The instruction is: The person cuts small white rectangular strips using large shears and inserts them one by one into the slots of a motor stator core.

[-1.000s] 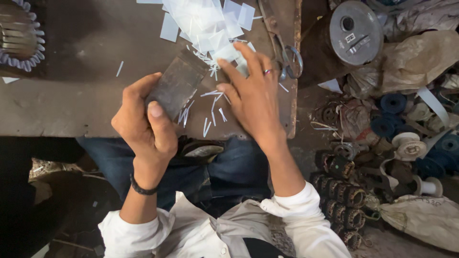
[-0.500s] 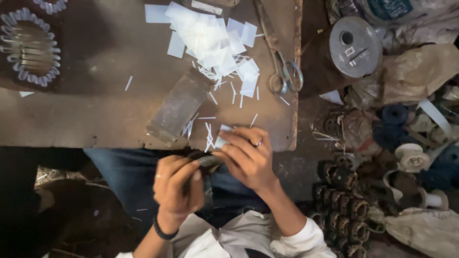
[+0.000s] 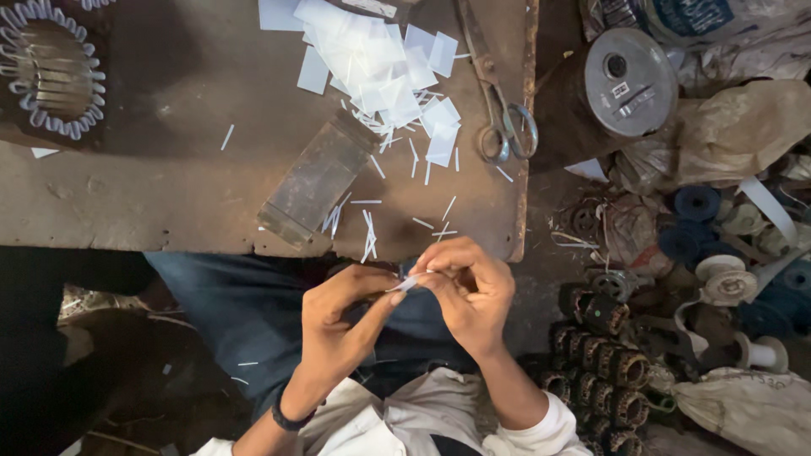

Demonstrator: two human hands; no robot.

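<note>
Both hands work together just below the near edge of the wooden workbench [image 3: 127, 203], over the person's lap. The left hand [image 3: 338, 325] and the right hand [image 3: 465, 291] meet at a small white paper strip [image 3: 404, 286], a narrow sliver like the ones scattered on the bench.

The strip sits directly between the two grips. Its long axis runs slantwise, from lower on the left-hand side up toward the right-hand fingertips. The right hand pinches it with thumb and forefinger closed tight on its upper end, the other fingers curled in behind. The left hand's thumb and forefinger are drawn together at the lower end, touching the strip; something dark seems to sit in that palm, but I cannot tell what it is.

Neither hand is clearly nearer: both are on the strip, and the right hand has the surer hold.

Up and away from the grip, a flat metal plate [image 3: 317, 181] lies tilted on the bench. Beyond it is a heap of white paper pieces [image 3: 380, 67]. Up and to the right of the grip lie scissors [image 3: 498, 101]. A wound stator [image 3: 51, 72] lies far up to the left, and dark motor cores [image 3: 604, 359] are stacked to the right.
</note>
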